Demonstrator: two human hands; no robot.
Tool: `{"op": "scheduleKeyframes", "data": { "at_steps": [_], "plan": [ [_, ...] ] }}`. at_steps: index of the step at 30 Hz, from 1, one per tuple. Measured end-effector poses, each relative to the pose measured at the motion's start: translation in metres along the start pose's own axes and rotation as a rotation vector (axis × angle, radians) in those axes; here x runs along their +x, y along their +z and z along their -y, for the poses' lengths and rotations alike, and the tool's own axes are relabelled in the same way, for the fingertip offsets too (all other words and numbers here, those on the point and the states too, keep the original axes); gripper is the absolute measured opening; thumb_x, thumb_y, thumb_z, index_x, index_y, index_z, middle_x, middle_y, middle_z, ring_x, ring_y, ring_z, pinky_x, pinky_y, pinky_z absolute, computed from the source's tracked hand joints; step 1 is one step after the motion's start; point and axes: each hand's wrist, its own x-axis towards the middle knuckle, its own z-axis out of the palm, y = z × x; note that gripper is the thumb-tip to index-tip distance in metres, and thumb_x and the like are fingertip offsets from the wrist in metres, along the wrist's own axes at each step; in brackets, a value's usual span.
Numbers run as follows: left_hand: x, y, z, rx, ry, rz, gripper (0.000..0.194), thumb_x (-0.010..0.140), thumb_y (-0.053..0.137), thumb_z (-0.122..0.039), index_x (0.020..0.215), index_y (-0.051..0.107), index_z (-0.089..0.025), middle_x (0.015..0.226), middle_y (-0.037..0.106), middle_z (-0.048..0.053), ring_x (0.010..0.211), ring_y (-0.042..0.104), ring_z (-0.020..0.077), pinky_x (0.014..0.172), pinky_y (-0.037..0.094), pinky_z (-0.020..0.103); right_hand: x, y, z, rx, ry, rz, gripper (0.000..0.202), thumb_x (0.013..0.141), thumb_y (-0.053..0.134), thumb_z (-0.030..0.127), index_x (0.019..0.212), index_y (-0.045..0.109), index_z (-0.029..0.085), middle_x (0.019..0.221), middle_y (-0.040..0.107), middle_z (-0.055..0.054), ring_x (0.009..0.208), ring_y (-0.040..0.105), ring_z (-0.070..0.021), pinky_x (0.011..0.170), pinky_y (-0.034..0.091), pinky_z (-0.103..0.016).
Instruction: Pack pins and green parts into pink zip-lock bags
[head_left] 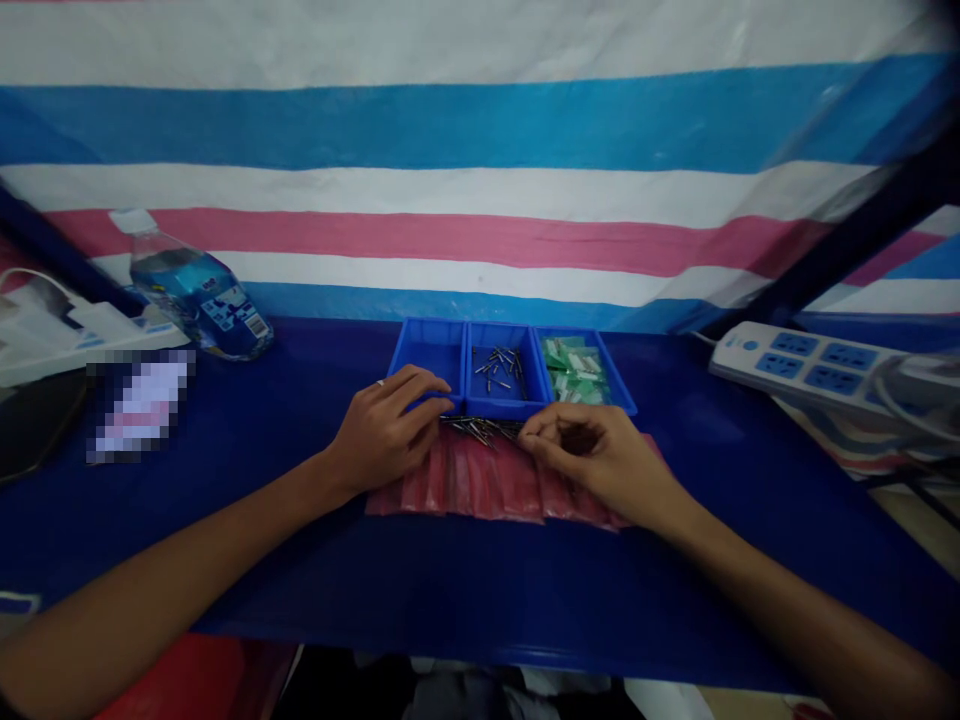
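Pink-red plastic bags (487, 485) lie overlapped in a row on the blue table. On their upper edge rests a pile of thin, dark metal rods (480, 430) with pointed tips, perhaps drill bits. My left hand (394, 420) is at the pile's left end, against the front of the left tray, its fingers loosely bent with a gap between index finger and thumb. At the pile's right end, my right hand (592, 450) has thumb and fingertips pinched together; whatever is between them is too small to make out. The middle blue tray (502, 408) holds several similar rods.
The left blue tray (431, 345) and the right tray, with green packets (577, 370) in it, flank the middle one. A bottle (202, 290) leans at the back left near a white power strip (97, 345). Another power strip (817, 365) lies at the right.
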Motion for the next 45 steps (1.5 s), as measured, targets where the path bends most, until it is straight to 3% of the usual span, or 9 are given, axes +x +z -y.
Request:
{"op": "scheduleKeyframes", "data": {
  "at_steps": [5, 11, 15, 23, 28, 34, 39, 42, 45],
  "plan": [
    [0.001, 0.000, 0.000, 0.005, 0.012, -0.004, 0.023, 0.084, 0.059, -0.005, 0.104, 0.064, -0.015, 0.109, 0.067, 0.007, 0.103, 0.061, 0.0209, 0.086, 0.056, 0.037, -0.002, 0.001, -0.001, -0.121, -0.147, -0.252, 0.022, 0.092, 0.060, 0.025, 0.111, 0.069, 0.023, 0.109, 0.069, -0.005, 0.085, 0.064, -0.0166, 0.072, 0.053, -0.031],
    [0.000, 0.001, 0.001, 0.001, 0.003, -0.004, 0.023, 0.084, 0.059, -0.006, 0.105, 0.065, -0.015, 0.110, 0.067, 0.007, 0.103, 0.061, 0.0204, 0.086, 0.056, 0.037, -0.005, 0.014, -0.017, -0.641, -0.309, 0.027, 0.027, 0.098, 0.050, 0.019, 0.119, 0.066, 0.017, 0.108, 0.069, -0.009, 0.093, 0.067, -0.0233, 0.082, 0.056, -0.041],
    [-0.001, 0.001, 0.002, -0.001, 0.008, -0.005, 0.024, 0.084, 0.060, -0.006, 0.105, 0.065, -0.015, 0.109, 0.067, 0.007, 0.104, 0.061, 0.0205, 0.085, 0.057, 0.037, -0.004, 0.018, -0.020, -0.726, -0.286, 0.091, 0.029, 0.098, 0.048, 0.016, 0.121, 0.065, 0.016, 0.102, 0.068, -0.009, 0.088, 0.067, -0.0235, 0.077, 0.057, -0.040],
    [-0.001, 0.002, 0.002, 0.002, 0.000, 0.006, 0.024, 0.084, 0.059, -0.006, 0.105, 0.065, -0.016, 0.110, 0.068, 0.006, 0.104, 0.061, 0.0204, 0.086, 0.056, 0.037, -0.005, 0.005, -0.009, -0.447, -0.301, -0.004, 0.019, 0.094, 0.051, 0.013, 0.099, 0.070, 0.016, 0.099, 0.065, -0.008, 0.086, 0.063, -0.0180, 0.079, 0.053, -0.034],
    [-0.001, 0.002, 0.001, 0.006, 0.003, 0.003, 0.022, 0.084, 0.059, -0.006, 0.103, 0.064, -0.016, 0.109, 0.068, 0.006, 0.104, 0.062, 0.0201, 0.085, 0.057, 0.036, -0.002, 0.002, 0.000, 0.095, 0.079, 0.072, 0.019, 0.087, 0.066, 0.030, 0.101, 0.070, 0.017, 0.068, 0.068, -0.001, 0.055, 0.063, -0.0136, 0.054, 0.053, -0.028],
    [0.000, 0.002, 0.001, 0.006, 0.027, -0.012, 0.021, 0.084, 0.059, -0.006, 0.102, 0.065, -0.015, 0.106, 0.068, 0.007, 0.104, 0.062, 0.0205, 0.087, 0.057, 0.037, 0.002, 0.001, 0.006, 0.628, 0.100, -0.125, 0.049, 0.088, 0.068, 0.029, 0.134, 0.056, 0.019, 0.127, 0.068, -0.010, 0.114, 0.067, -0.0204, 0.100, 0.055, -0.036],
    [-0.001, 0.002, 0.001, -0.001, 0.009, 0.005, 0.021, 0.084, 0.058, -0.006, 0.103, 0.064, -0.015, 0.107, 0.068, 0.008, 0.104, 0.062, 0.0206, 0.086, 0.057, 0.037, -0.004, 0.010, -0.005, -0.031, -0.161, -0.056, 0.027, 0.096, 0.054, 0.025, 0.117, 0.069, 0.018, 0.102, 0.075, -0.009, 0.090, 0.072, -0.0213, 0.084, 0.061, -0.042],
    [-0.001, 0.002, 0.001, 0.000, -0.004, 0.012, 0.021, 0.085, 0.057, -0.007, 0.103, 0.065, -0.016, 0.108, 0.068, 0.007, 0.103, 0.062, 0.0200, 0.086, 0.057, 0.037, -0.005, 0.020, -0.015, -0.477, -0.343, 0.052, 0.028, 0.099, 0.047, 0.018, 0.116, 0.069, 0.018, 0.110, 0.071, -0.011, 0.101, 0.067, -0.0227, 0.091, 0.057, -0.043],
    [-0.002, 0.003, 0.001, 0.009, -0.010, 0.025, 0.021, 0.085, 0.058, -0.007, 0.103, 0.065, -0.016, 0.110, 0.067, 0.007, 0.103, 0.062, 0.0202, 0.086, 0.057, 0.037, -0.004, 0.026, -0.021, -0.617, -0.378, 0.097, 0.027, 0.100, 0.045, 0.014, 0.111, 0.070, 0.017, 0.107, 0.068, -0.011, 0.100, 0.064, -0.0210, 0.087, 0.057, -0.038]
  ]
}}
